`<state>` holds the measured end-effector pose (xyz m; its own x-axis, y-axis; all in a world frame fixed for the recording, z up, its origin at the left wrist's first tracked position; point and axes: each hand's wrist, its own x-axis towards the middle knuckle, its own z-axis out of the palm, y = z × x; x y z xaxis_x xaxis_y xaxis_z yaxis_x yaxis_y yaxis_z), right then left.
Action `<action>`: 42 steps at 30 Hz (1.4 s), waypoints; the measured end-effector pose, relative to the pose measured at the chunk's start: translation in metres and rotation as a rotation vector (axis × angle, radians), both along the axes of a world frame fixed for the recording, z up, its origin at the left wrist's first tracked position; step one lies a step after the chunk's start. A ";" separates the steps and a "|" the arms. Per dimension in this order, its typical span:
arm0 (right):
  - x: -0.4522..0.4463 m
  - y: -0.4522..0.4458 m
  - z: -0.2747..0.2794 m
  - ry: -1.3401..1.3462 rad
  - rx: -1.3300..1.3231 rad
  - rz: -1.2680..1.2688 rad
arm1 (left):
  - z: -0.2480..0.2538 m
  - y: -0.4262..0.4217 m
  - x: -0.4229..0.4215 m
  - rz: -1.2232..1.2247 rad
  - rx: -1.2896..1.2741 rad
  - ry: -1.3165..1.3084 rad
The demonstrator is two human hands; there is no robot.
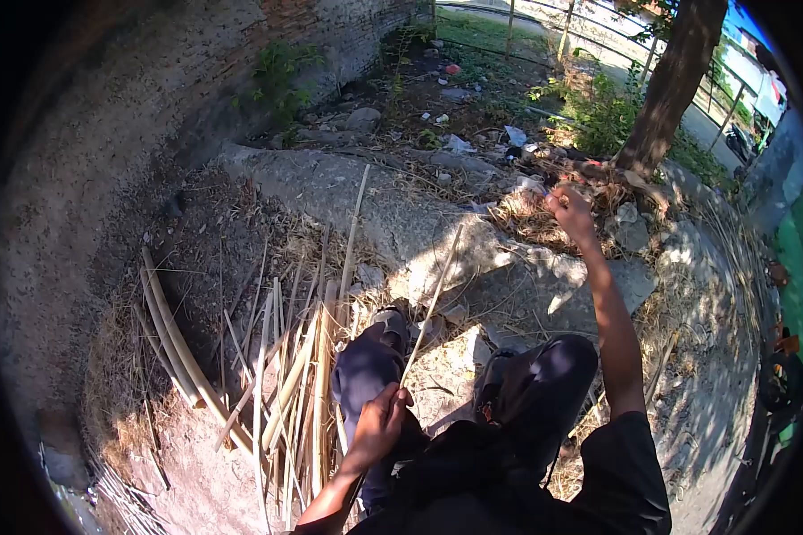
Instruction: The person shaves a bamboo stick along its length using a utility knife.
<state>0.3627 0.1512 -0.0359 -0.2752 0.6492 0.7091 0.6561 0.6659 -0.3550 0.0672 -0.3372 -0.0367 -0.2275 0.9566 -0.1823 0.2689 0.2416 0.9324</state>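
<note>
My left hand [379, 423] is closed around the lower end of a thin bamboo strip [434, 299], close to my left knee. The strip slants up and away over the pale rocks. My right hand [569, 214] is stretched far forward above the dry litter, its fingers curled together. Whatever may be between those fingers is too small to make out; a pale bluish scrap [531, 185] shows just beyond them. Left of my left leg lies a pile of split bamboo strips [281, 392], with longer curved bamboo pieces [174, 334] farther left.
A rough brick wall [152, 98] runs along the left. Ahead, a low stone ledge [303, 183] borders ground strewn with litter and plants. A tree trunk [678, 85] rises at the upper right, and green material [794, 267] shows at the right edge.
</note>
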 end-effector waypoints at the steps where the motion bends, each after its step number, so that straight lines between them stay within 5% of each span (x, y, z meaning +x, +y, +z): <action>1: 0.004 -0.004 0.004 0.126 -0.533 0.070 | 0.000 0.003 -0.005 0.004 0.000 -0.002; 3: 0.003 -0.013 0.004 0.251 -1.068 0.136 | 0.004 0.016 -0.013 -0.010 0.135 -0.092; 5: -0.010 -0.020 -0.016 -0.122 -0.912 0.095 | 0.026 0.038 -0.015 -0.002 -0.003 -0.493; 10: -0.043 -0.076 0.073 0.446 -1.015 0.377 | 0.068 0.122 -0.021 -0.036 0.070 -0.487; 12: -0.051 -0.093 0.091 0.870 -1.024 0.534 | 0.071 0.155 -0.021 -0.099 0.168 -0.444; 23: -0.083 -0.167 0.067 0.578 -0.933 0.411 | 0.035 0.192 0.022 -0.167 0.211 -0.613; 42: -0.100 -0.170 0.068 0.611 -0.979 0.494 | 0.021 0.186 0.022 -0.294 0.285 -0.637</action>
